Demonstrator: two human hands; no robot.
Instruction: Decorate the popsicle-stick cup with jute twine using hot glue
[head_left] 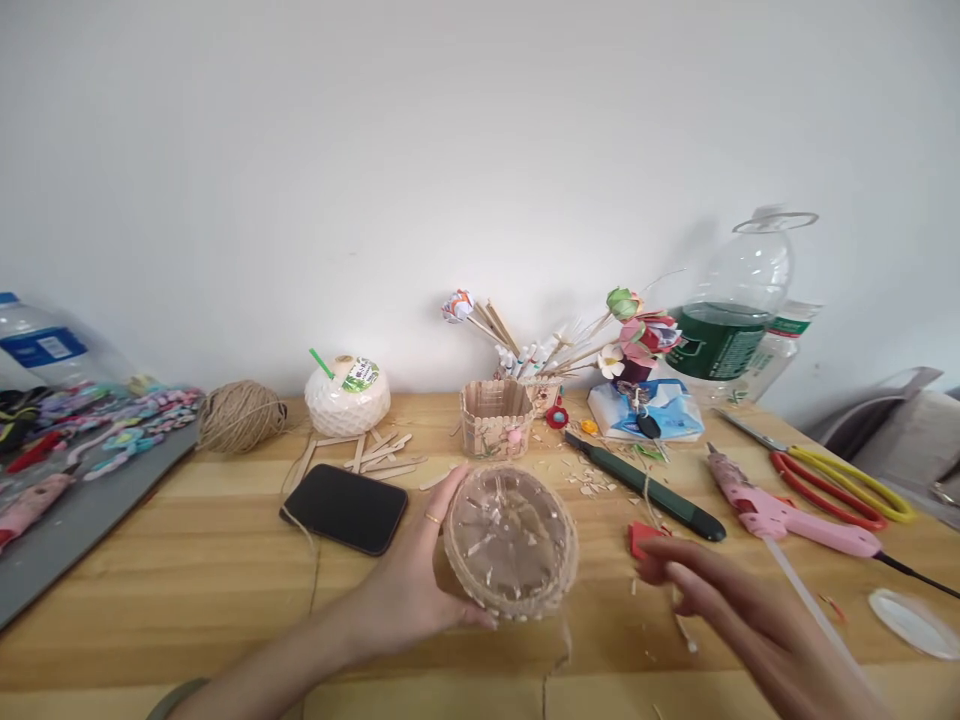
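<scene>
My left hand (409, 580) grips a clear round plastic container (511, 541) wrapped around its rim with twine, tilted so its bottom faces me. A ring sits on one finger. My right hand (720, 600) hovers blurred to the right of the container, fingers apart, holding nothing I can make out. Its fingertips are just beside a small red piece (642, 535) on the wooden table (225, 570). A black phone (344, 507) lies left of my left hand.
On the table stand a twine ball (241, 415), a white coconut (347, 395), loose popsicle sticks (371, 452), a stick box (496, 417), a green knife (645, 485), a pink glue gun (780, 510), scissors (840, 478) and a large bottle (735, 310). A grey tray (82, 500) is at left.
</scene>
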